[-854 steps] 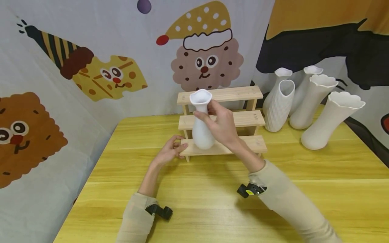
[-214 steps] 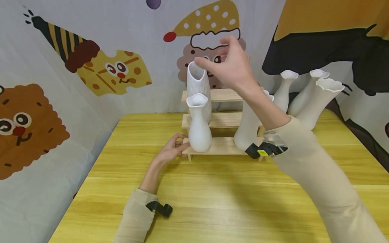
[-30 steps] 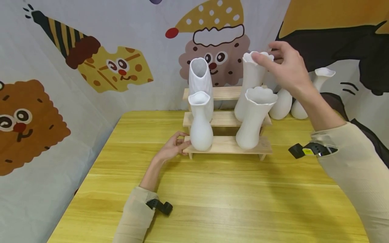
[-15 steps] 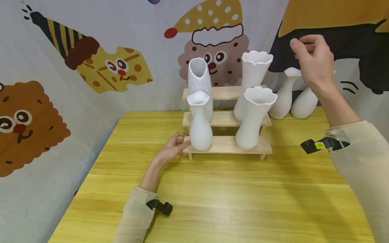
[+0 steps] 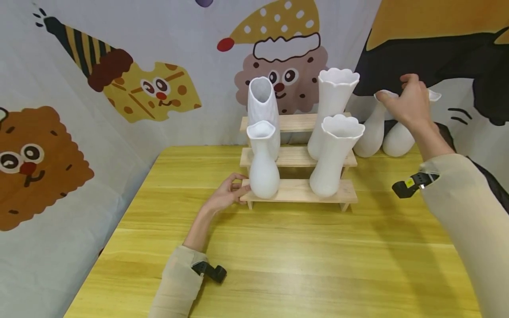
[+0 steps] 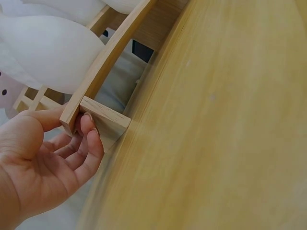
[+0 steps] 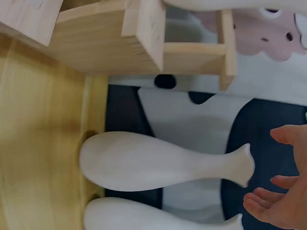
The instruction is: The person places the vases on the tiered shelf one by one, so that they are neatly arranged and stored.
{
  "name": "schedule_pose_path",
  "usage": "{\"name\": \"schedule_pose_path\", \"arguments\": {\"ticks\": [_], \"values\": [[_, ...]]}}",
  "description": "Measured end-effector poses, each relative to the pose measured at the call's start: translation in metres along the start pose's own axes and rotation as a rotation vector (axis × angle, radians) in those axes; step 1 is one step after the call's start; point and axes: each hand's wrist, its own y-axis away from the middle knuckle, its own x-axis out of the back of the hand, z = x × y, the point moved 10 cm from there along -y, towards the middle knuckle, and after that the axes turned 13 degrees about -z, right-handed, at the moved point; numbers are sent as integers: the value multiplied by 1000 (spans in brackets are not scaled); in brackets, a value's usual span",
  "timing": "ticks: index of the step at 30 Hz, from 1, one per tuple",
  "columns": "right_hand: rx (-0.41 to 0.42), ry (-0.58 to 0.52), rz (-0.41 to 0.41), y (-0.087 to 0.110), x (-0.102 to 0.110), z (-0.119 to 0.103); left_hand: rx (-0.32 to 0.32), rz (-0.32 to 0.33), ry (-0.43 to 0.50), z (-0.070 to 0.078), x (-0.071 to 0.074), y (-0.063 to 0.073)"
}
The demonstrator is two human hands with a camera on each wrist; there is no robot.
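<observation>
While left grip [image 5: 223, 195] pinches stand [image 5: 294, 191], right grip [image 5: 411, 107] gapes.

You face pale three-tier wooden stand [image 5: 294, 191]: bare matt planks, grain showing. White narrow-necked vases [image 5: 264, 176]: smooth, ceramic-looking. White scalloped-rim vases [image 5: 331, 168]: smooth, soft sheen. White slant-mouthed vase [image 5: 264, 110]: looks lightly textured, though view too coarse for certainty. Yellow wood-grain tabletop [image 5: 286, 256]: smooth, slightly glossy. Your beige sleeves [image 5: 463, 207]: matt cloth. Your black wrist cameras [image 5: 218, 274]: plastic. White cartoon-printed backdrop [image 5: 187, 26]: matt cloth.
</observation>
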Motion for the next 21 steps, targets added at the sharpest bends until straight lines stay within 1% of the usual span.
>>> {"name": "schedule_pose_path", "arguments": {"ticks": [4, 8, 10, 17, 21], "values": [[-44, 13, -47, -11, -9, 13, 6, 3, 7, -1, 0, 1], [-82, -7, -103, -19, -18, 24, 10, 8, 14, -1, 0, 1], [-84, -14, -112, -22, -21, 27, 8, 8, 14, 0, 0, 1], [-69, 3, -61, -26, -29, 35, 6, 1, 19, 0, -1, 1], [-57, -15, -25, -27, -29, 35, 3, 4, 18, 0, -1, 2]]}}
